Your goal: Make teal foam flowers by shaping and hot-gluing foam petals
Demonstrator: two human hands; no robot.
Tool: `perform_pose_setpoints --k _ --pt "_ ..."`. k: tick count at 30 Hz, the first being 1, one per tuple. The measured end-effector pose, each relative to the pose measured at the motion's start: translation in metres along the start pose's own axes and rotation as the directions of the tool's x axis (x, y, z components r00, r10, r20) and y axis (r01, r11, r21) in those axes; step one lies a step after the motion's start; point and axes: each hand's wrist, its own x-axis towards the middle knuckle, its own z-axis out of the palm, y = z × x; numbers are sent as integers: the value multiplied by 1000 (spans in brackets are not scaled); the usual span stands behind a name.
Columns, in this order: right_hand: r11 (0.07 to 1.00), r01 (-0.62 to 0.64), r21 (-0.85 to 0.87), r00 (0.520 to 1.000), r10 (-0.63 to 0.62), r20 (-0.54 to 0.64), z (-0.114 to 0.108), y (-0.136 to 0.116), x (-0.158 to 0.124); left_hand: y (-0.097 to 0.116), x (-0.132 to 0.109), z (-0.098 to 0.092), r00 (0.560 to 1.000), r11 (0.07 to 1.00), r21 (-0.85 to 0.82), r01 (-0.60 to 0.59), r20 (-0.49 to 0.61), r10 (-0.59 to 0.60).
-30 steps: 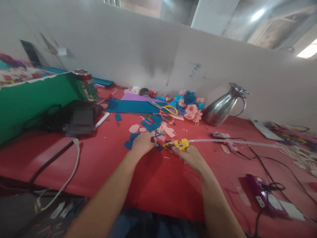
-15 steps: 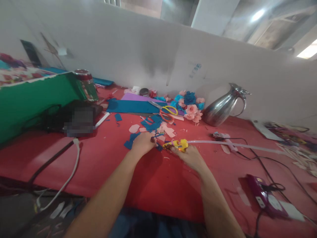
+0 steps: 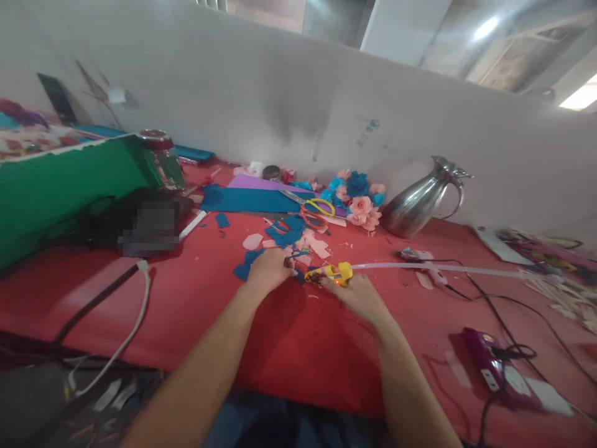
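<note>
My right hand (image 3: 358,294) is closed around a yellow glue gun (image 3: 344,272), whose small red light is lit. A long pale glue stick (image 3: 433,268) runs out of its back to the right, and its dark nozzle points at my left hand (image 3: 270,271). The fingers of that hand are pinched on a narrow piece of blue paper (image 3: 298,254), partly hidden by them. Beneath and behind it lie blue paper scraps (image 3: 290,231) and pink paper scraps (image 3: 253,241) on the red table (image 3: 308,354).
Scissors (image 3: 317,208) lie on blue paper sheets (image 3: 252,200). Behind them stand pink and blue paper flowers (image 3: 359,202) and a steel jug (image 3: 413,202). A power strip (image 3: 499,367) with cables is at right; a jar (image 3: 163,162) and green box (image 3: 74,193) are at left.
The glue gun has shifted very slightly left, toward my left hand. Both hands keep their grip, and everything else stays where it was.
</note>
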Motion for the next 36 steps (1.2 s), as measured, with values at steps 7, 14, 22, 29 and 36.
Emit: perform_pose_setpoints --k 7,14,22,29,36 --pt "999 -25 -37 999 24 -35 3 4 3 2 -1 -2 1000 1000 10 -4 4 4" --pt "997 -59 -45 998 57 -35 1 3 3 2 0 -1 1000 1000 22 -14 13 13" --pt "995 -96 -30 993 94 -74 -2 3 2 3 -1 -3 1000 1000 24 -1 8 1" --pt "999 29 45 1000 -29 -2 -1 2 -1 1 -1 -1 1000 1000 15 -9 -3 9" --pt "999 44 22 999 -44 3 -2 -1 -1 2 -1 -2 1000 1000 9 -10 5 10"
